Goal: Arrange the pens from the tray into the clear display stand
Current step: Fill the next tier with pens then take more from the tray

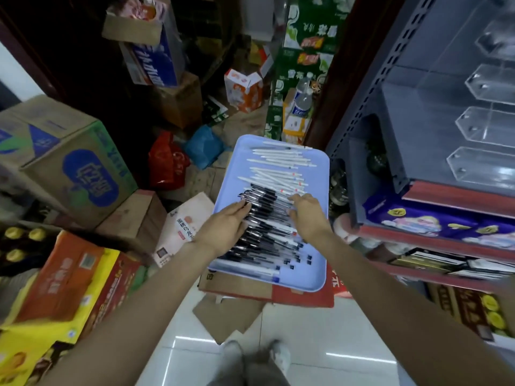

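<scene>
A light blue tray (315, 277) lies on flattened cardboard in front of me. Several white pens (278, 162) fill its far half, and a heap of black-capped clear pens (267, 215) fills the middle and near half. My left hand (223, 227) lies flat on the left side of the black pen heap, fingers straight. My right hand (308, 215) rests on the heap's right side, fingers bent down onto the pens. The clear display stand (485, 126), with stepped empty slots, sits on the upper shelf at the right.
A grey and red metal shelf unit (390, 174) stands at the right with packaged goods below. Cardboard boxes (69, 168) crowd the left and back. Red and blue plastic bags (167, 162) lie beyond the tray. Glossy white floor tiles (306, 344) are underfoot.
</scene>
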A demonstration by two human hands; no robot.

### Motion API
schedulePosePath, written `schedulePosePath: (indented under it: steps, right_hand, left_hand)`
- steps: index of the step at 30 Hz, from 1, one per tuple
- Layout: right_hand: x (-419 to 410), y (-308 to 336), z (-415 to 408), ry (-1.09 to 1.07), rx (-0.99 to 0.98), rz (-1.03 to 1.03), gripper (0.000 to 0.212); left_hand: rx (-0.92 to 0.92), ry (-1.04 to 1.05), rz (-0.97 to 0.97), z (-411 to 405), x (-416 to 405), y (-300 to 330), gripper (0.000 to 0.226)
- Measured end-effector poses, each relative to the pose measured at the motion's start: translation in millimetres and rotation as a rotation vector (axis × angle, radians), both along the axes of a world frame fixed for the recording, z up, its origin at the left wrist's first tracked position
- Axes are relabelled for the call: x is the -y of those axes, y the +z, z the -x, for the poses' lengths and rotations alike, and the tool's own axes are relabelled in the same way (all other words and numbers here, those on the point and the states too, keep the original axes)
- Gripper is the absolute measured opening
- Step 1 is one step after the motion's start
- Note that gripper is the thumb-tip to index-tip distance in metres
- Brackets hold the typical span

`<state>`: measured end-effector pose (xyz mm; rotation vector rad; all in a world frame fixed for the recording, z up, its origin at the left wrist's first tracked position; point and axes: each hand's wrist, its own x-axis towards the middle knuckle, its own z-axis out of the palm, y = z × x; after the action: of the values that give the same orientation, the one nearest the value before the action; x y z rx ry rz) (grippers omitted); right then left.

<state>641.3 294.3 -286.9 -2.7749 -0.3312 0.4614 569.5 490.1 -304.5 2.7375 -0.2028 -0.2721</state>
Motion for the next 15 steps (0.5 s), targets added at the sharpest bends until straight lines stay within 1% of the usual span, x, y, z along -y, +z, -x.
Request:
schedulePosePath:
  steps: [5,8,10,15]
  right_hand:
    - [-3,-3,-10,-0.003,0.003,0.079,0.022]
    - [-4,-2,-15,0.014,-0.061,0.103,0.023]
    - [-5,1,-18,0.004,-0.113,0.088,0.021]
    - [-5,5,-20,-0.047,-0.189,0.004,0.012]
  left_hand:
    - [0.035,0.032,0.068,2,-3,-6,0.05]
    - [0.028,0.049,0.118,2,-3,-7,0.051]
    - [0.034,0.063,0.153,2,-3,-7,0.05]
    - [0.04,0.067,0.158,4,-1,-8,0.05]
